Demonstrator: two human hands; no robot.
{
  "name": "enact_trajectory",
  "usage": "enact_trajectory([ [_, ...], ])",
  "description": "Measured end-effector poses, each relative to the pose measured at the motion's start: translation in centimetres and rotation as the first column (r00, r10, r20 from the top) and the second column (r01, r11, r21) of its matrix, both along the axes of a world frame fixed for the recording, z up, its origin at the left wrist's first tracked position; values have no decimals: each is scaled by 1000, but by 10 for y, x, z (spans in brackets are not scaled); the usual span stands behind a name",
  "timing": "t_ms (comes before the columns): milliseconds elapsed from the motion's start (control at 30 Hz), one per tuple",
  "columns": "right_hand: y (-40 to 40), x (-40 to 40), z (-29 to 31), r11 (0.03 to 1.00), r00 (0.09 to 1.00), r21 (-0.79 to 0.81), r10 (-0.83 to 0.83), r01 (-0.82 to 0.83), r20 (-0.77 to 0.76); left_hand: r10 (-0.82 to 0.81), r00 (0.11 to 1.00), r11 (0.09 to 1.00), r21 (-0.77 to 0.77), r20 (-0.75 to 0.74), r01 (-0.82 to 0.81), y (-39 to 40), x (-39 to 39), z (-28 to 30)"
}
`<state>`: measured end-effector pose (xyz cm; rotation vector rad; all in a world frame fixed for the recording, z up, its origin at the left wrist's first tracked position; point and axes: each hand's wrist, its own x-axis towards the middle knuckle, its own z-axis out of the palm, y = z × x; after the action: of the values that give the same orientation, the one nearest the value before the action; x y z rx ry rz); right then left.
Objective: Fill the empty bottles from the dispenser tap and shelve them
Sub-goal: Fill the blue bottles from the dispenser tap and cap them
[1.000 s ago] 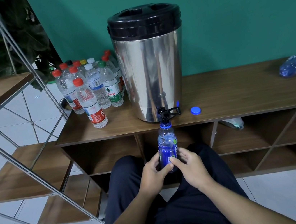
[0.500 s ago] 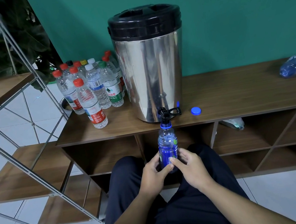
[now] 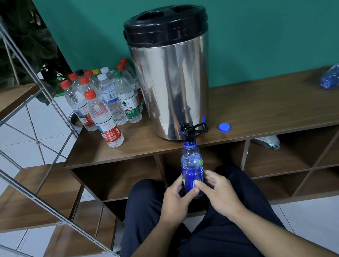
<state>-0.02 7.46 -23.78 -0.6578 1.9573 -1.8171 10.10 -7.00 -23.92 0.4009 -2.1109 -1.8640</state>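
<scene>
A blue-tinted clear plastic bottle (image 3: 192, 169) stands upright with its open neck directly under the black tap (image 3: 188, 132) of a tall stainless-steel dispenser with a black lid (image 3: 171, 72). The left hand (image 3: 177, 200) and the right hand (image 3: 217, 193) both grip the bottle's lower half, fingers (image 3: 200, 185) curled narrow around it, thumbs across its front. The dispenser sits on a brown wooden surface (image 3: 269, 110) above open cubby shelves. A loose blue cap (image 3: 224, 127) lies just beside the tap's handle. Left of the dispenser stands a cluster of clear capped bottles (image 3: 104, 102) with red, white, green, yellow and black caps. A blue bottle lying on its side (image 3: 336, 74) rests far to the right.
</scene>
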Motion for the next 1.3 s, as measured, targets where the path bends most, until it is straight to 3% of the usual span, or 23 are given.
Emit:
enact_trajectory([
  [1300,1,-1,-1,1000,1000,5,1,-1,-11,7,1000,1000,-4,13,-7,-2,-1,-4],
])
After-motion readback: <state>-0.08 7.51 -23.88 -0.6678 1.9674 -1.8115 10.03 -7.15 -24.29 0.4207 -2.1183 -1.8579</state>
